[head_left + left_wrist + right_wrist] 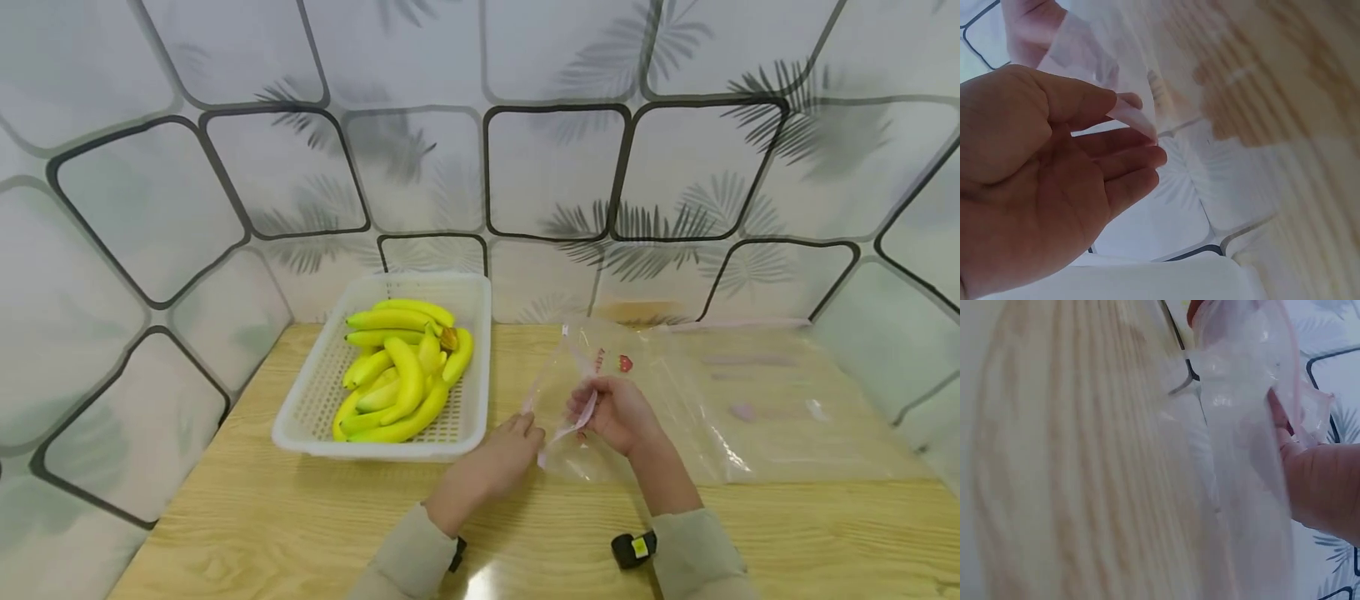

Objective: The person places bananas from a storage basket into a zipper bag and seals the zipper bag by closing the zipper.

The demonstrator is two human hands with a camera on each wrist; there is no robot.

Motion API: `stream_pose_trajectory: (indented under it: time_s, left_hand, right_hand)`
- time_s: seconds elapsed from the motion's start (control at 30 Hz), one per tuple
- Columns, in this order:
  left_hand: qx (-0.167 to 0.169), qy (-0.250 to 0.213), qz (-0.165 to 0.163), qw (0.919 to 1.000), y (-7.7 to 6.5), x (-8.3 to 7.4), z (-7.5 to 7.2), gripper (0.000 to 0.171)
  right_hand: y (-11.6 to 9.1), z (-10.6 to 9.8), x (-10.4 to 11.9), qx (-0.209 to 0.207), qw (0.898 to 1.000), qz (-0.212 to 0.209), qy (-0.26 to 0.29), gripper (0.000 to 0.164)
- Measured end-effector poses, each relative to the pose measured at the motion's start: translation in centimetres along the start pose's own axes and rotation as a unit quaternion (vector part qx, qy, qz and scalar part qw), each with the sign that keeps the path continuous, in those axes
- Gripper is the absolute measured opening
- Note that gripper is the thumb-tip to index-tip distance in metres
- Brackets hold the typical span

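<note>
A clear plastic zip bag (645, 433) with small red prints lies on the table, its pinkish mouth edge facing left and spread apart. My left hand (504, 458) pinches one side of that edge between thumb and index finger, as the left wrist view shows; its other fingers extend loosely. On the opposite side, my right hand (622, 414) holds the pink strip (573, 427) of the mouth with bent fingers. In the right wrist view the clear film (1241, 456) partly covers the right fingers. Left of the hands, yellow bananas (405, 379) are piled in a white plastic basket (288, 433).
Another clear bag (810, 450) lies flat at the right, overlapping the first one in the head view. The wooden table (247, 517) meets patterned cloth walls (555, 175) at the back and sides. A black wrist device (630, 550) sits beside the right sleeve.
</note>
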State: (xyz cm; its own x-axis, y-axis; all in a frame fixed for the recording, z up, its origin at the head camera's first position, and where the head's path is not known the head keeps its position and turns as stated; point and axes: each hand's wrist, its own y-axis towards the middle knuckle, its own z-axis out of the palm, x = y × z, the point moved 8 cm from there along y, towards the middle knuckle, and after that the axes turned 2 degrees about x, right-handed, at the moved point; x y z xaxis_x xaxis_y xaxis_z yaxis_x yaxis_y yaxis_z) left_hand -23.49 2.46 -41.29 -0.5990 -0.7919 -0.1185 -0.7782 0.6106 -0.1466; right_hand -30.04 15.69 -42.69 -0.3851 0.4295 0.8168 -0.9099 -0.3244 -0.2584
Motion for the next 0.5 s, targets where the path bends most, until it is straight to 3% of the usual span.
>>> stream_pose_trajectory:
  time_s: [0.23,0.37,0.5]
  left_hand:
    - [-0.012,-0.031,0.005,0.9994,0.3,0.1,-0.2,0.045]
    - [-0.051,-0.063,0.004,0.9967,0.4,0.2,-0.8,0.040]
    - [-0.098,-0.116,0.006,0.9883,0.5,0.4,-1.5,0.032]
  right_hand:
    - [-0.3,-0.7,0.4,0.016,0.998,0.010,0.067,0.037]
    - [-0.4,-0.5,0.5,0.020,0.996,0.008,0.086,0.038]
    - [-0.4,-0.4,0.5,-0.002,0.997,-0.002,0.074,0.032]
